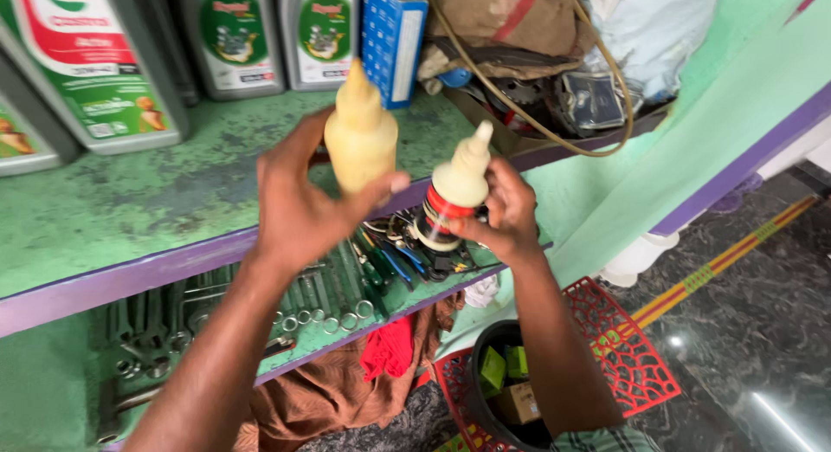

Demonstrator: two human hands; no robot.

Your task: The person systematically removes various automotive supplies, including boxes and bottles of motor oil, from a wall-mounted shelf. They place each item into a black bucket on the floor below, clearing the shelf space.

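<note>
Left hand (299, 205) gripping plain cream plastic squeeze bottle (360, 136), right hand (502, 214) gripping smaller cream nozzle bottle with red-white label (454, 192), both above green shelf (130, 209)

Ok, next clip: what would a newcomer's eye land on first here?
Two cream squeeze bottles held up mid-frame: the left hand grips the plain bottle, the right hand the smaller bottle with a red band. Behind them, grey oil cans stand along the worn green shelf. Lower down, spanners lie in rows, and a red mat sits on the floor at right.
</note>
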